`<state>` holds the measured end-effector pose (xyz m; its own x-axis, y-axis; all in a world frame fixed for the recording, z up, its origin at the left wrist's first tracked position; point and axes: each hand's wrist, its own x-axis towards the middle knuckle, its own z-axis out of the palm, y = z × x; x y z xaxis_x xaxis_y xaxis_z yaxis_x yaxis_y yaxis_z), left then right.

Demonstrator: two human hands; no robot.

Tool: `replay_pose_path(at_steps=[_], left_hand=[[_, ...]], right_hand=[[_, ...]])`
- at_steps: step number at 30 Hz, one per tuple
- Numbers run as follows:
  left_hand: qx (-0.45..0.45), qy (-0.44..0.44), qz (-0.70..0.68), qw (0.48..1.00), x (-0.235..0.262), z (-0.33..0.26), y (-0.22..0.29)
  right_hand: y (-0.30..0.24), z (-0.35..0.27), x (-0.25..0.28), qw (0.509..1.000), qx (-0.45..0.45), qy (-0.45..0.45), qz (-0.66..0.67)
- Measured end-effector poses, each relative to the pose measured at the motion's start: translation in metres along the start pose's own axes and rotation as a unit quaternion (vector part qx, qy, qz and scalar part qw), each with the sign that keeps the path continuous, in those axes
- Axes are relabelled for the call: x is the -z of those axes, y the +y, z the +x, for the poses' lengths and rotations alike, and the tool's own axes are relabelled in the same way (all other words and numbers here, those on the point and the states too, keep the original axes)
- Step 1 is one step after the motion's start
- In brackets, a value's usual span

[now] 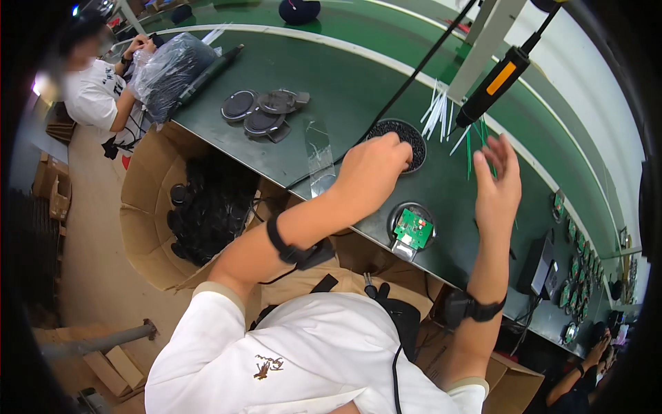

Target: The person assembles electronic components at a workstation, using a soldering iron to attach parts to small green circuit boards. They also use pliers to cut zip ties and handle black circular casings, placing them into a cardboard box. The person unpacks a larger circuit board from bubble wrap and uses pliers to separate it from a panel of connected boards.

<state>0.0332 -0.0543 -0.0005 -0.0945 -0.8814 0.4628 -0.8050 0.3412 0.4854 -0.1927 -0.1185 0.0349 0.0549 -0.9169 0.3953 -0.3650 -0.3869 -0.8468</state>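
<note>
While the head view looks down on the green table [345,90], the left hand [372,169] reaches into a round black tray [407,138] of small dark parts, fingers curled down into it; grip looks narrow, pinching, but what it has, can't tell. Right hand [498,181] is raised just right of the tray, fingers spread wide, holding nothing, w/ a hanging black-and-orange electric screwdriver [493,84] just above it. White and green thin sticks [441,114] lie near the tray. Below the left hand sits a round black housing w/ a green circuit board [412,229] in it, near the table's front edge. Further left: three round black discs [258,112], a clear plastic bag [165,69], and a cardboard box [148,207] of black parts under the table. Another person [96,93] sits far left.
</note>
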Motion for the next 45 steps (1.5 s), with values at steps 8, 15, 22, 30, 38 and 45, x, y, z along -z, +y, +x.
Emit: replay_pose_path(at_steps=[8,15,22,30,38,45], left_hand=[[0.031,-0.019,0.101,0.994,-0.028,0.038,-0.015],[0.039,-0.01,0.111,0.993,-0.033,0.036,-0.022],[0.026,-0.019,0.082,0.996,-0.032,0.028,-0.024],[0.019,0.01,0.061,0.998,-0.029,0.028,-0.021],[0.113,-0.053,-0.329,0.936,0.005,-0.004,0.006],[0.077,-0.039,-0.302,0.949,-0.004,-0.045,0.017]], right_hand=[[0.005,0.085,-0.048,0.993,0.018,-0.024,0.118],[-0.024,0.055,-0.033,0.967,-0.004,-0.084,0.24],[-0.054,0.022,-0.008,0.889,0.016,-0.255,0.38],[-0.051,0.008,-0.003,0.875,0.023,-0.216,0.434],[-0.053,0.002,-0.002,0.899,0.03,-0.172,0.401],[-0.065,-0.017,-0.014,0.889,0.03,-0.122,0.441]])
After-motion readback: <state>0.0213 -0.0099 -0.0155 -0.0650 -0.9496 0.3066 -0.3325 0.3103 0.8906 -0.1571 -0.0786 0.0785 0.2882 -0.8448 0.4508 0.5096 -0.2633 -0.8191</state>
